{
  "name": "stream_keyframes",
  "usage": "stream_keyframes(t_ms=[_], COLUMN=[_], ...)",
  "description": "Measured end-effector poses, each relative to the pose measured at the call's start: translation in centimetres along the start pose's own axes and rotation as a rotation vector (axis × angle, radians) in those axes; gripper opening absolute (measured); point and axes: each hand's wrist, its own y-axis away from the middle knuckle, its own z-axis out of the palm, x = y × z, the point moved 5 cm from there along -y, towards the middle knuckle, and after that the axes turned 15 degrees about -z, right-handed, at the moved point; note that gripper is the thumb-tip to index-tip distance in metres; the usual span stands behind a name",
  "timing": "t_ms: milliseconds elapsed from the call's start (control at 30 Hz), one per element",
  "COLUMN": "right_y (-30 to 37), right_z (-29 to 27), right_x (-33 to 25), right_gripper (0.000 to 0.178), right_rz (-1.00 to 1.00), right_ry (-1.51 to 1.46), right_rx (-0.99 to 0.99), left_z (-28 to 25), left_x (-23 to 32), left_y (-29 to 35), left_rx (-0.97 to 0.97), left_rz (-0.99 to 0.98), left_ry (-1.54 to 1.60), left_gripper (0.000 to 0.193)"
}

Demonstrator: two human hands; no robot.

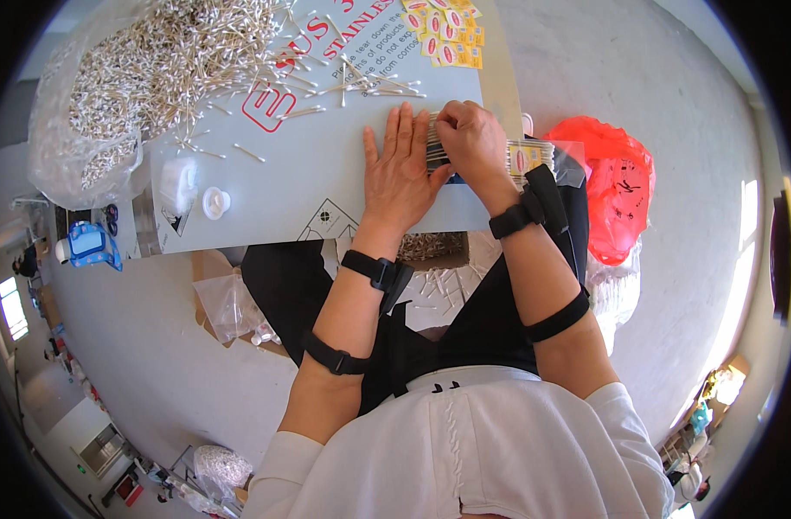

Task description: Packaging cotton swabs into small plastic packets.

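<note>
We look down at a grey table (265, 199), our hands close together near its right end. The swabs (433, 147) between them form a small row, just right of the left fingers and partly hidden by the right hand. Their sticks seem to run left to right, though too much is covered for us to be sure. Our left hand (400, 169) lies flat, palm down, fingers straight and pointing far, thumb reaching toward the other hand. Our right hand (475, 143) is curled, knuckles up; we cannot tell whether its fingers pinch anything. It is the nearer hand to a clear packet (542, 157) of swabs just to its right, whose long side runs left to right.

As for print, the packet shows a yellow label (523, 158) with a red oval. Similar yellow cards (447, 35) lie scattered at the table's far right. The tabletop carries large red lettering (310, 45), a red emblem (270, 105), smaller dark text (380, 59) and, at the near side, a black outlined triangle (326, 221). To the right, a red bag (616, 190) bears dark, crumpled marks that we cannot read.
</note>
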Motion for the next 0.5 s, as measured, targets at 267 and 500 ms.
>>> stream_keyframes(t_ms=[267, 500], right_y=[-0.5, 1.9], right_z=[0.1, 0.3], right_x=[1.1, 1.3], right_gripper=[0.011, 0.029], right_rz=[0.178, -0.089], right_ry=[-0.061, -0.655], right_rx=[-0.11, 0.414], left_z=[-0.2, 0.2], left_x=[-0.1, 0.2], left_y=[0.3, 0.4], left_rx=[0.036, -0.027], left_rz=[0.021, 0.025], left_ry=[-0.009, 0.08], left_gripper=[0.082, 0.074])
